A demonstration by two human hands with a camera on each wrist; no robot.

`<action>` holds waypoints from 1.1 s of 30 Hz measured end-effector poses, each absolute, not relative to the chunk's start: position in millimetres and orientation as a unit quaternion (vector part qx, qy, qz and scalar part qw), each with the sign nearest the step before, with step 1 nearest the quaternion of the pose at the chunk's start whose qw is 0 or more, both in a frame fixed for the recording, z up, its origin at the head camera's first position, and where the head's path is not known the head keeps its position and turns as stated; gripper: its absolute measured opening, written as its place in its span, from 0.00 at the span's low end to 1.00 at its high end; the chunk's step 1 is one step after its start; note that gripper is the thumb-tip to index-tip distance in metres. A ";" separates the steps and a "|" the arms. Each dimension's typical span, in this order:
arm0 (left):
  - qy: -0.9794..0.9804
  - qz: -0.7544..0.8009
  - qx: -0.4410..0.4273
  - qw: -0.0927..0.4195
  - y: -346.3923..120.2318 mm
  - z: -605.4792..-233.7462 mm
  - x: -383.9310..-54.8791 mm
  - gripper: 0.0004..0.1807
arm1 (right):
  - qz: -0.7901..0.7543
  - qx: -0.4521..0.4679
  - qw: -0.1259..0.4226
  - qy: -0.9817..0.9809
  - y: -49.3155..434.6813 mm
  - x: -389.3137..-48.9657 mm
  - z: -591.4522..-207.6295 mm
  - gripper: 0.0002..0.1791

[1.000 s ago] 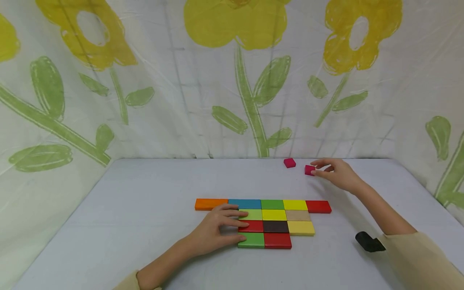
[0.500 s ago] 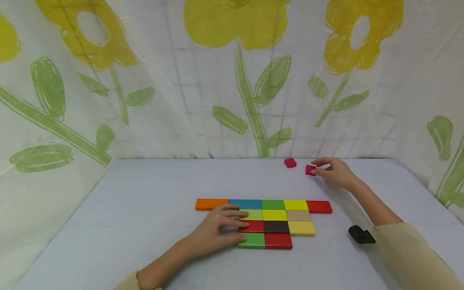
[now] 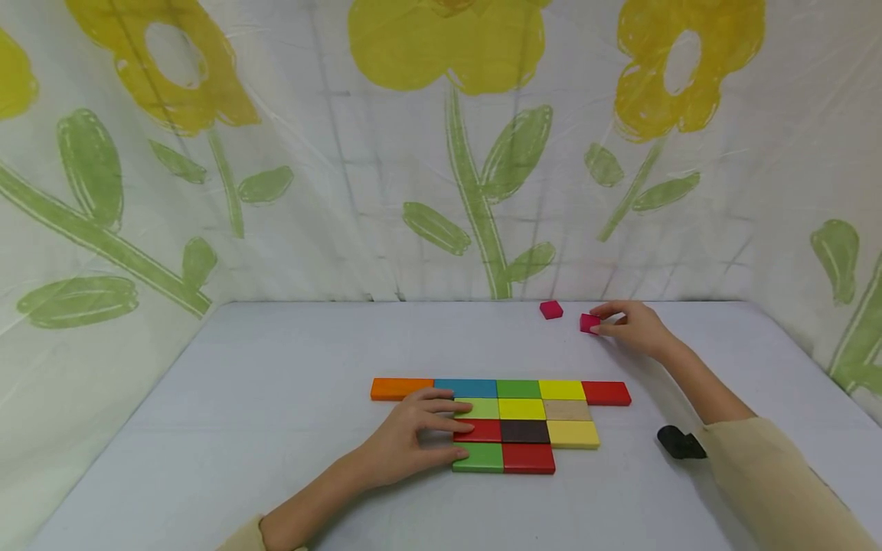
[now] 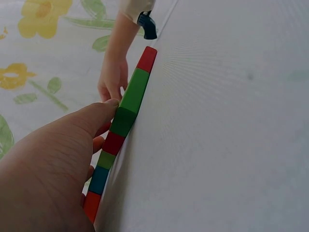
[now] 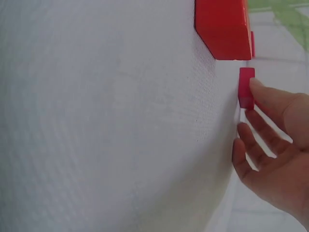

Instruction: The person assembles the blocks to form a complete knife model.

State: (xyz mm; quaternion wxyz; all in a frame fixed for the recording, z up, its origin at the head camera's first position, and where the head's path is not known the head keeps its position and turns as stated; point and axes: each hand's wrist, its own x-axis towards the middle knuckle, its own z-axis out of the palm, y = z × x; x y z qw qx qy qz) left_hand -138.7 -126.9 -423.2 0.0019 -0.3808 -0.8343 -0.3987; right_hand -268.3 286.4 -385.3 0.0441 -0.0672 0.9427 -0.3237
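My left hand (image 3: 400, 444) lies against the left side of a flat stepped layout of coloured wooden blocks (image 3: 525, 431), its extended fingertips resting on a light green, a red and a green block. In the left wrist view the thumb touches the edge of a green block (image 4: 134, 92). At the back right, my right hand (image 3: 641, 330) pinches a small crimson block (image 3: 588, 323) between thumb and index finger. The right wrist view has the thumb on that block and the other fingers spread loosely below. A second crimson block (image 3: 551, 310) lies to its left.
The layout's longest row runs from an orange block (image 3: 402, 389) to a red block (image 3: 606, 392). Behind the white table (image 3: 276, 352) hangs a flower-printed curtain (image 3: 331, 153). A black device (image 3: 681, 442) sits at the right sleeve.
The right forearm and its black device have shifted left and slightly back, while the right fingers stay at the crimson block. The left hand and the layout have not visibly moved.
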 end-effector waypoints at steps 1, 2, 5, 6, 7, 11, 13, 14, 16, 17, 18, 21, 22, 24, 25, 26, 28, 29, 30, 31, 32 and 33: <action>-0.834 -0.398 -0.382 0.004 -127.0 -423.5 -138.8 0.17 | -0.323 -0.066 0.044 0.943 286.4 -268.7 -385.6 0.25; -0.835 -0.398 -0.381 0.003 -127.1 -423.7 -138.8 0.17 | -0.323 -0.066 0.044 0.943 286.4 -269.0 -385.9 0.25; -0.835 -0.399 -0.378 0.001 -127.4 -424.4 -138.9 0.17 | -0.320 -0.068 0.043 0.944 286.7 -269.7 -386.0 0.25; -0.835 -0.400 -0.378 0.001 -127.4 -424.6 -138.9 0.17 | -0.319 -0.070 0.043 0.944 287.1 -270.0 -386.0 0.25; -0.835 -0.399 -0.378 0.001 -127.4 -424.8 -139.0 0.17 | -0.317 -0.072 0.043 0.945 287.2 -270.2 -385.7 0.25; -0.835 -0.398 -0.380 0.001 -127.5 -424.9 -139.2 0.17 | -0.310 -0.078 0.042 0.946 288.0 -269.7 -384.3 0.25; -0.835 -0.398 -0.381 0.000 -127.4 -424.5 -139.2 0.17 | -0.310 -0.079 0.044 0.946 288.0 -268.4 -382.9 0.25; -0.834 -0.399 -0.380 -0.001 -127.4 -424.3 -139.2 0.17 | -0.310 -0.080 0.045 0.946 288.2 -267.7 -382.2 0.25; -0.834 -0.399 -0.381 -0.001 -127.3 -424.2 -139.2 0.17 | -0.311 -0.081 0.046 0.946 288.2 -266.1 -380.3 0.25; -0.834 -0.399 -0.381 -0.001 -127.3 -424.1 -139.1 0.17 | -0.311 -0.083 0.046 0.946 288.3 -265.2 -379.4 0.25; -0.834 -0.400 -0.380 -0.002 -127.4 -424.0 -139.0 0.17 | -0.312 -0.084 0.045 0.945 288.3 -264.3 -378.6 0.25; -0.834 -0.400 -0.381 -0.002 -127.6 -423.8 -138.9 0.17 | -0.311 -0.092 0.039 0.945 287.7 -260.8 -376.7 0.25; -0.834 -0.400 -0.381 -0.003 -127.6 -423.7 -138.8 0.17 | -0.311 -0.096 0.037 0.945 287.5 -259.6 -376.3 0.24; -0.834 -0.400 -0.380 -0.003 -127.4 -423.1 -138.7 0.17 | -0.309 -0.102 0.034 0.945 287.0 -256.6 -375.4 0.24; -0.834 -0.400 -0.380 -0.003 -127.3 -422.9 -138.7 0.17 | -0.308 -0.105 0.033 0.945 286.8 -255.0 -374.9 0.24; -0.834 -0.400 -0.380 -0.003 -127.3 -422.7 -138.6 0.17 | -0.306 -0.109 0.032 0.945 286.6 -253.3 -374.6 0.23; -0.834 -0.400 -0.379 -0.004 -127.1 -422.3 -138.4 0.17 | -0.307 -0.116 0.031 0.944 286.5 -249.4 -373.6 0.23; -0.834 -0.400 -0.379 -0.004 -127.1 -422.2 -138.4 0.17 | -0.308 -0.118 0.032 0.943 286.6 -247.3 -373.2 0.23; -0.835 -0.400 -0.378 -0.005 -127.0 -422.1 -138.4 0.17 | -0.311 -0.120 0.032 0.942 286.4 -245.1 -372.8 0.23; -0.835 -0.399 -0.378 -0.006 -127.0 -422.1 -138.4 0.17 | -0.313 -0.122 0.033 0.941 286.4 -242.8 -372.5 0.23; -0.836 -0.399 -0.378 -0.006 -126.9 -422.1 -138.5 0.17 | -0.316 -0.124 0.035 0.940 286.2 -240.2 -372.0 0.23; -0.836 -0.398 -0.378 -0.006 -126.9 -422.2 -138.6 0.17 | -0.318 -0.125 0.036 0.939 286.0 -237.6 -371.7 0.24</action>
